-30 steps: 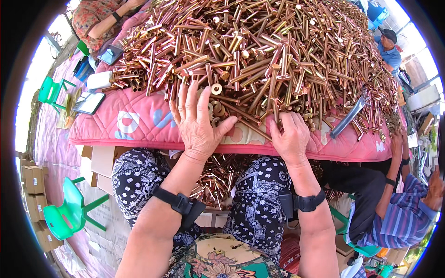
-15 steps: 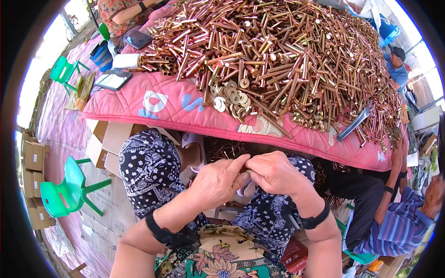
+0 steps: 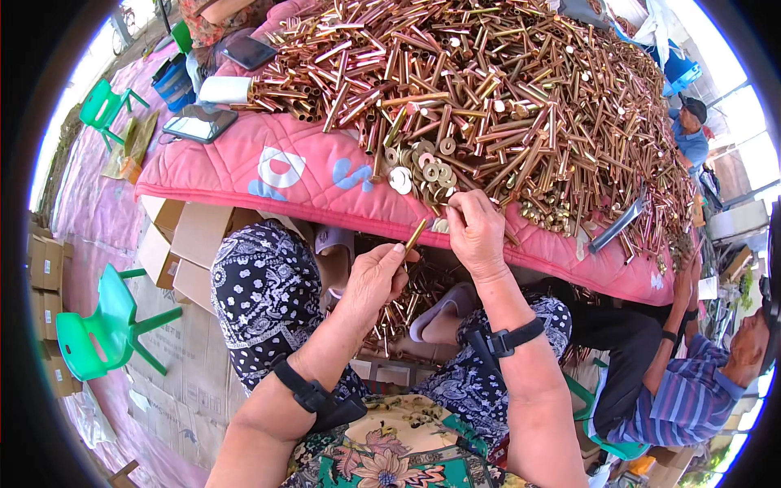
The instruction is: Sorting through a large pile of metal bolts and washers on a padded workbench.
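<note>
My left hand (image 3: 378, 276) is closed around the lower end of a slim brass-coloured metal rod (image 3: 416, 234), which points up and away. Whether the rod is hollow I cannot tell. My right hand (image 3: 477, 232) pinches at the edge of the washers (image 3: 431, 169), its thumb and forefinger together; anything between them is too small to make out. These flat round washers lie loose at the near side of a big heap of coppery tubes and bolts (image 3: 496, 89). Under the heap is a pink quilted cover (image 3: 220, 175).
Two phones, one dark (image 3: 249, 52) and one pale-screened (image 3: 199, 124), lie at the cover's left edge. A clear-handled tool (image 3: 618, 225) rests at right. Green chairs (image 3: 114, 325) and cardboard boxes (image 3: 203, 240) stand at left. A person in a striped shirt (image 3: 683, 398) sits at right.
My hands were together above my lap; now they are apart. The right hand has reached forward to the washers, while the left has dropped back slightly with the rod now showing.
</note>
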Motion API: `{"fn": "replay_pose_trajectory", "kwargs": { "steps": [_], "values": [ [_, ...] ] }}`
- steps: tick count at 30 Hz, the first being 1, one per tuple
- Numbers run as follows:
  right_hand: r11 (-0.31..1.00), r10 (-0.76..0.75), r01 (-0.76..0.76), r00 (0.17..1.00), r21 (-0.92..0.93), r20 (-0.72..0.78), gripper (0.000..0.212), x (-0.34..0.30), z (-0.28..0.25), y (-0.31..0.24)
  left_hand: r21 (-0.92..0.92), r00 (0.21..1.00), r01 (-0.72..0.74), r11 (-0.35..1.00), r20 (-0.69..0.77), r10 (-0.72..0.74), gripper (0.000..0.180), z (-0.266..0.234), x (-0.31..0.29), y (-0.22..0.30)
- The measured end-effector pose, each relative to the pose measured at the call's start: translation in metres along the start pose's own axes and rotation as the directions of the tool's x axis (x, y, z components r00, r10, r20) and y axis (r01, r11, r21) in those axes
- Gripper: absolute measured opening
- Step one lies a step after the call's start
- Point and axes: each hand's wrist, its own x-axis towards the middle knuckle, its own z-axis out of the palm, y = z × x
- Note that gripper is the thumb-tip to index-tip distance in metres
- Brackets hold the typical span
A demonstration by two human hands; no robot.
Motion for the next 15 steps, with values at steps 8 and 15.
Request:
{"fn": "replay_pose_trajectory", "kwargs": {
  "steps": [8, 15],
  "values": [
    [0.874, 0.239, -0.248, 0.968, 0.418, 0.075, 0.006, -0.034, -0.010, -0.036, -0.060, 0.999, 0.013, 0.998, 0.038, -0.010, 0.029, 0.001, 0.001, -0.004],
    [0.931, 0.245, -0.214, 0.967, 0.296, -0.071, 0.007, -0.043, -0.007, -0.053, -0.042, 0.989, -0.139, 0.989, 0.050, 0.141, 0.024, 0.001, -0.007, -0.007]
  ]
}}
